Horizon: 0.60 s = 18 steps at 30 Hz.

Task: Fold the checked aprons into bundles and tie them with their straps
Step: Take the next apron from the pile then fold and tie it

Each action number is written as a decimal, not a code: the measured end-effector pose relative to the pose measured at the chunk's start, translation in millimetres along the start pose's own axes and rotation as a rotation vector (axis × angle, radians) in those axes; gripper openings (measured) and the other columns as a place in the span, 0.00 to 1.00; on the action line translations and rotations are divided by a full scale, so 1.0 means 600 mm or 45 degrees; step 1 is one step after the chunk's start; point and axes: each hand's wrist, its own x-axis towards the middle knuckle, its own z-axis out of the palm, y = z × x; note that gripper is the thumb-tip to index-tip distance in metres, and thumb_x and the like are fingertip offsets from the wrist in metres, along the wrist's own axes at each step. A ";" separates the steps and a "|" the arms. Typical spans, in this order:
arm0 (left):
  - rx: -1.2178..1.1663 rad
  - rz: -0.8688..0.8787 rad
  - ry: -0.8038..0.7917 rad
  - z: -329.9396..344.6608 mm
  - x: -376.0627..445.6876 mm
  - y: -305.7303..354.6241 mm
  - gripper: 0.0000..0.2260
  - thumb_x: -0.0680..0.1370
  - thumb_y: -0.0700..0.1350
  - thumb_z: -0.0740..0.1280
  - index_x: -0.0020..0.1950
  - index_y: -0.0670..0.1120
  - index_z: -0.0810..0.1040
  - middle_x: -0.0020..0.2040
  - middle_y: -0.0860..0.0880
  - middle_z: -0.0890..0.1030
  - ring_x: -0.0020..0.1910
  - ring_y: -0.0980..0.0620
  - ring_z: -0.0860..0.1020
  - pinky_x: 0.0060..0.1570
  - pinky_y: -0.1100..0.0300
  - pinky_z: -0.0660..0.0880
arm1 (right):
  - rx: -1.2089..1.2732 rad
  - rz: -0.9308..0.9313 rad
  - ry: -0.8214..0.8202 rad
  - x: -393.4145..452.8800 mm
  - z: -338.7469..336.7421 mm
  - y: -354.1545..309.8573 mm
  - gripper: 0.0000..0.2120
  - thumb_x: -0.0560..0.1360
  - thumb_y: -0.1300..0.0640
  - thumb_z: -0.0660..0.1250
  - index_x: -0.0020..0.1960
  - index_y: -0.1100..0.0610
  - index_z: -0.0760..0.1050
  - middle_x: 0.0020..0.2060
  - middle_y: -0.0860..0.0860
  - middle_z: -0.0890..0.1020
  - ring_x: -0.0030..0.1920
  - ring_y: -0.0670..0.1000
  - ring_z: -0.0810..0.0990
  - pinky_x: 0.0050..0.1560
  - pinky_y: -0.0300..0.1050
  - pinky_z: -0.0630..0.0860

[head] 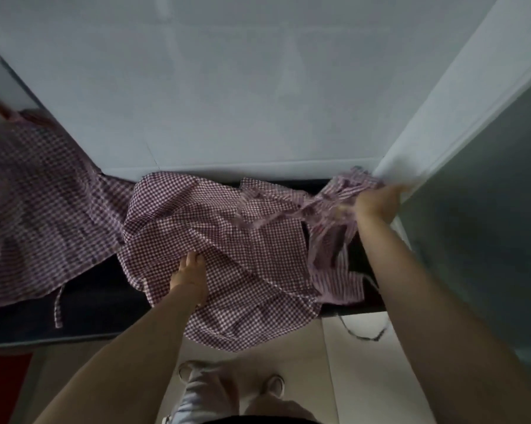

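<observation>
A purple-and-white checked apron [215, 228] lies crumpled across the dark bench top, its lower edge hanging over the front. My left hand [190, 273] grips a fold of it near the middle. My right hand [377, 203] holds up a bunched, blurred end of checked cloth [343, 191] at the right, by the wall corner. A second checked apron [37, 194] spreads over the left end of the bench, one strap [58, 307] dangling down its front.
The dark bench [99, 298] runs left to right under a pale wall [227, 87]. A white wall corner [441, 117] stands at the right. A thin dark cord [368, 335] lies on the light floor. My feet [227, 381] stand below.
</observation>
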 end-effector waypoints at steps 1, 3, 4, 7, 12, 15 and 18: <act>-0.003 -0.022 -0.002 -0.003 0.001 -0.005 0.49 0.72 0.44 0.75 0.80 0.43 0.43 0.80 0.45 0.40 0.79 0.44 0.46 0.72 0.47 0.63 | 0.090 -0.033 0.125 0.007 -0.014 -0.011 0.29 0.80 0.62 0.58 0.78 0.67 0.53 0.71 0.65 0.69 0.70 0.64 0.70 0.68 0.51 0.65; -0.075 -0.066 0.005 -0.014 0.001 0.002 0.40 0.76 0.47 0.70 0.80 0.44 0.48 0.80 0.44 0.45 0.79 0.43 0.47 0.73 0.44 0.61 | 0.067 -0.290 0.234 0.005 -0.025 -0.015 0.26 0.77 0.66 0.60 0.74 0.66 0.61 0.69 0.65 0.71 0.68 0.63 0.71 0.69 0.47 0.62; -0.135 -0.083 0.064 -0.019 0.001 0.014 0.36 0.77 0.49 0.68 0.79 0.44 0.53 0.79 0.44 0.50 0.78 0.43 0.51 0.72 0.44 0.62 | -0.007 -0.461 0.221 -0.002 -0.016 -0.006 0.22 0.74 0.67 0.62 0.68 0.66 0.68 0.65 0.64 0.74 0.66 0.62 0.72 0.66 0.45 0.63; -0.391 -0.076 0.302 -0.023 -0.006 0.065 0.29 0.76 0.55 0.67 0.74 0.46 0.62 0.72 0.44 0.63 0.72 0.42 0.62 0.66 0.43 0.69 | -0.354 -0.805 -0.112 -0.040 0.038 0.048 0.09 0.74 0.66 0.64 0.53 0.63 0.78 0.52 0.60 0.80 0.55 0.61 0.78 0.57 0.49 0.69; -0.290 0.037 0.087 0.015 -0.014 0.104 0.49 0.71 0.63 0.72 0.80 0.50 0.45 0.80 0.43 0.44 0.79 0.37 0.46 0.72 0.37 0.58 | -0.825 -0.809 -1.135 -0.098 0.091 0.143 0.20 0.77 0.57 0.68 0.68 0.58 0.72 0.64 0.57 0.74 0.64 0.58 0.74 0.62 0.47 0.71; -0.267 0.149 0.064 0.025 -0.002 0.080 0.51 0.71 0.60 0.74 0.81 0.51 0.42 0.81 0.47 0.39 0.79 0.41 0.41 0.74 0.37 0.53 | -1.029 -0.721 -1.143 -0.093 0.097 0.197 0.24 0.77 0.54 0.67 0.71 0.58 0.66 0.70 0.58 0.67 0.67 0.59 0.71 0.68 0.49 0.69; -0.162 0.228 0.076 0.022 0.002 0.055 0.53 0.68 0.60 0.77 0.81 0.53 0.45 0.81 0.49 0.44 0.80 0.43 0.46 0.74 0.39 0.58 | -1.048 -0.668 -1.066 -0.090 0.099 0.205 0.16 0.80 0.55 0.62 0.65 0.60 0.70 0.64 0.58 0.72 0.60 0.59 0.75 0.59 0.45 0.71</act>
